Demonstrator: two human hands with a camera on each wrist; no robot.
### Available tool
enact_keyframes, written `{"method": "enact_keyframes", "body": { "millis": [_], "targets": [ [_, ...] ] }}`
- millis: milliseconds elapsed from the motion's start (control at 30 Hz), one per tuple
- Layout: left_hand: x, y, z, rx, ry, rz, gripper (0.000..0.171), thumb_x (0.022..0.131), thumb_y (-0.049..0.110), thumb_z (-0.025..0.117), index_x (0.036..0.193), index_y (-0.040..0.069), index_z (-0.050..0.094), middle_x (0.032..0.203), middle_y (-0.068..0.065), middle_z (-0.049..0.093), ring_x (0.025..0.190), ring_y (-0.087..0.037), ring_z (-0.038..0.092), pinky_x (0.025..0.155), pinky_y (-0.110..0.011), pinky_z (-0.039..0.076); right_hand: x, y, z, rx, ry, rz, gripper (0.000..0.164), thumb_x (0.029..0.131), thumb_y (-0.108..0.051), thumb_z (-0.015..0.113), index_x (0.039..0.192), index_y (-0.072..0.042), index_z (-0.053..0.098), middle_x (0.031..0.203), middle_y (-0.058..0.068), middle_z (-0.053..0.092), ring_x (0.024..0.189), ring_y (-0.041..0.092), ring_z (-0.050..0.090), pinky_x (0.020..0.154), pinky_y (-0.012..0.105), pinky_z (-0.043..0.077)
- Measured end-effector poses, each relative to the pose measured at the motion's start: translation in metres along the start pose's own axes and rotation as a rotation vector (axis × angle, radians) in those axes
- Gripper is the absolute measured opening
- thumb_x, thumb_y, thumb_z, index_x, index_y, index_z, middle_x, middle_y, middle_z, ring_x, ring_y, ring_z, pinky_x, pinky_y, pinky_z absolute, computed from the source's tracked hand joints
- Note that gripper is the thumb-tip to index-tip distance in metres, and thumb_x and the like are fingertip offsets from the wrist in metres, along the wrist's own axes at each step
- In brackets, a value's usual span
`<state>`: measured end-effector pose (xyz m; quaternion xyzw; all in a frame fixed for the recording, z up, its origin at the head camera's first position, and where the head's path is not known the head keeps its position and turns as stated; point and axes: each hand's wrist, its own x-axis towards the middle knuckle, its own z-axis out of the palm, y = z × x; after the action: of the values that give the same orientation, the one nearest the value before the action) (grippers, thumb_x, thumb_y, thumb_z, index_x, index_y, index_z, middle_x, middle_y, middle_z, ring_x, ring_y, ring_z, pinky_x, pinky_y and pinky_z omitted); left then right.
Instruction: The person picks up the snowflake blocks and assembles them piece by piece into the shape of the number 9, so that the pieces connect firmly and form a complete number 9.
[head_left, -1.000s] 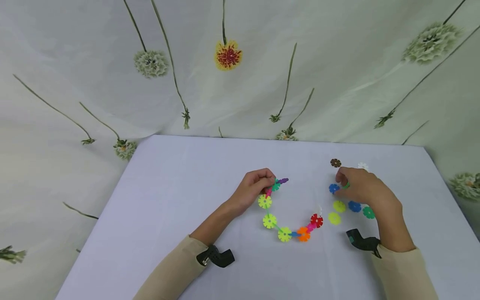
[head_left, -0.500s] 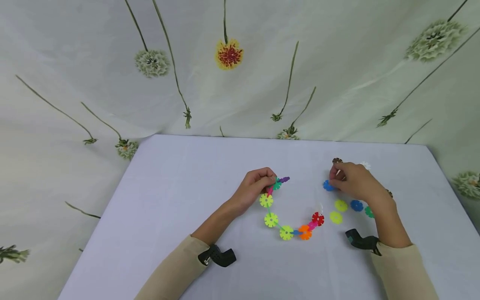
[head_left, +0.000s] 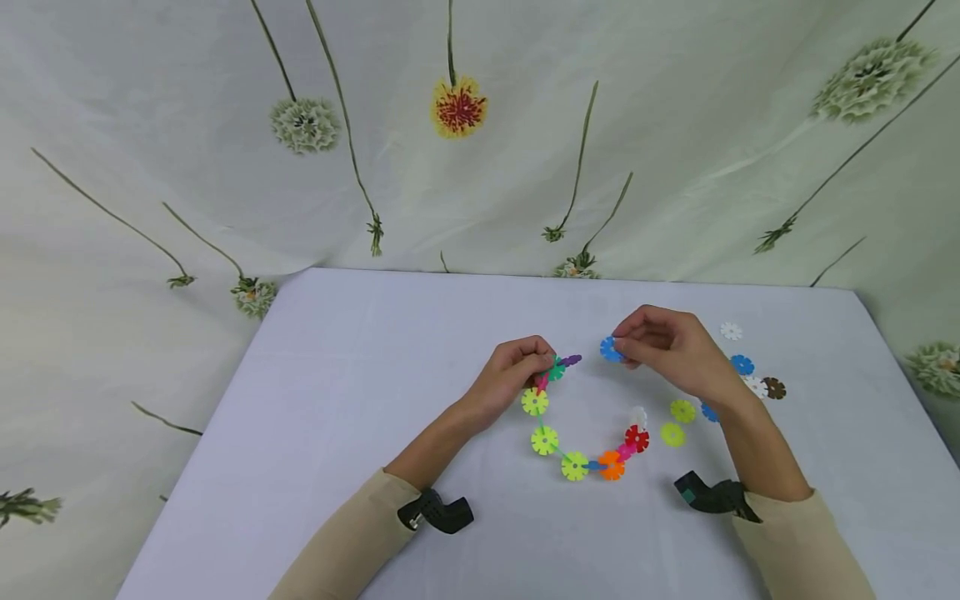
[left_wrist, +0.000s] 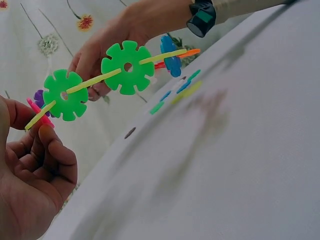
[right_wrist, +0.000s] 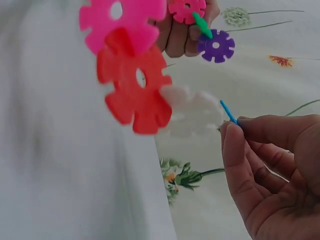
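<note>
Pinching the chain (head_left: 545, 440) near its purple disc (head_left: 572, 360) with thumb and forefinger of the left hand (head_left: 517, 362), with the rest folded in; apparently gripping around the pink disc (left_wrist: 47, 121), going by the left wrist view. Pinching a blue disc (head_left: 610, 349) by its edge with thumb and fingertip of the right hand (head_left: 667, 342) — near the purple disc, not touching. Curving from the left hand round to a white disc (head_left: 638, 417), and seemingly raised above the table (head_left: 360, 433). Worth noting the loose yellow discs (head_left: 672, 435) near that white end.

Judging by looks, very light, thin and fairly stiff, probably plastic; perhaps a little slick, hardly fragile. Likely rigid within each disc but weak at each slot joint — so apt to sag, twist or pop apart if tugged. Best held flat between finger and thumb, close to any joint under load. For the blue disc, best taken lightly by the rim, leaving slots uncovered on the far side
</note>
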<state>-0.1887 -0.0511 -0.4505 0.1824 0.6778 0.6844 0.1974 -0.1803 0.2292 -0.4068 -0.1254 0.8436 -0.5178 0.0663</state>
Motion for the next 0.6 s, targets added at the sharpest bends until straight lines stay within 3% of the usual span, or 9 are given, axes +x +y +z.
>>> {"method": "enact_keyframes", "body": {
  "millis": [233, 600],
  "targets": [
    [-0.001, 0.001, 0.002, -0.008, -0.004, -0.003, 0.018, 0.107, 0.014, 0.052, 0.099, 0.001, 0.060, 0.076, 0.006, 0.052, 0.073, -0.010, 0.050, 0.071, -0.019, 0.046, -0.002, -0.015, 0.012, 0.127, -0.044, -0.012, 0.024, 0.102, -0.011, 0.072, 0.124, -0.003, 0.068, 0.109, 0.021, 0.070, 0.088, 0.035, 0.082, 0.083, 0.030, 0.066],
    [-0.001, 0.002, 0.001, 0.006, -0.011, 0.018, 0.019, 0.107, 0.014, 0.052, 0.101, -0.002, 0.060, 0.077, 0.006, 0.053, 0.072, -0.008, 0.050, 0.070, -0.019, 0.045, -0.003, -0.020, 0.021, 0.131, -0.071, -0.016, 0.018, 0.103, -0.010, 0.071, 0.118, -0.002, 0.070, 0.107, 0.022, 0.070, 0.086, 0.034, 0.082, 0.083, 0.029, 0.066]
  ]
}}
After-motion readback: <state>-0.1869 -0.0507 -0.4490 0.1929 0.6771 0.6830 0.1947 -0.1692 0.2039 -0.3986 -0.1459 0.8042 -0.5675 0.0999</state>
